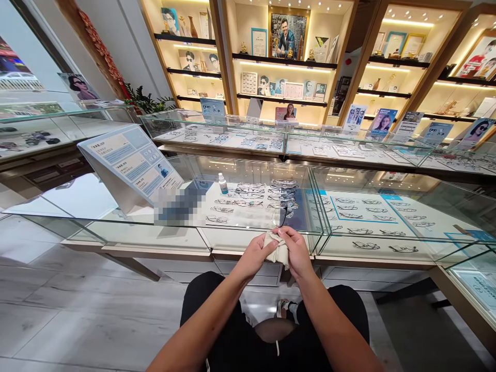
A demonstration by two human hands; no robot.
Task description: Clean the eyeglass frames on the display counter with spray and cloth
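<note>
A crumpled cream cloth [279, 254] is bunched between my two hands, just in front of the glass counter's near edge. My left hand [252, 254] is closed on the cloth, its thumb pressed on top. A pair of eyeglasses [279, 216] with a thin dark frame sticks up beyond my fingertips, partly covered by the hands and cloth. My right hand [296, 252] is closed, pinching the eyeglasses' near part along with the cloth. Which part of the frame is gripped is hidden.
A small white bottle [222, 184] stands on the glass display counter [256, 230]. Rows of eyeglass frames [250, 191] lie beyond my hands. To the left stands a tilted printed sign [134, 163]. More glass cases are behind and right; lit shelves [284, 62] line the back wall.
</note>
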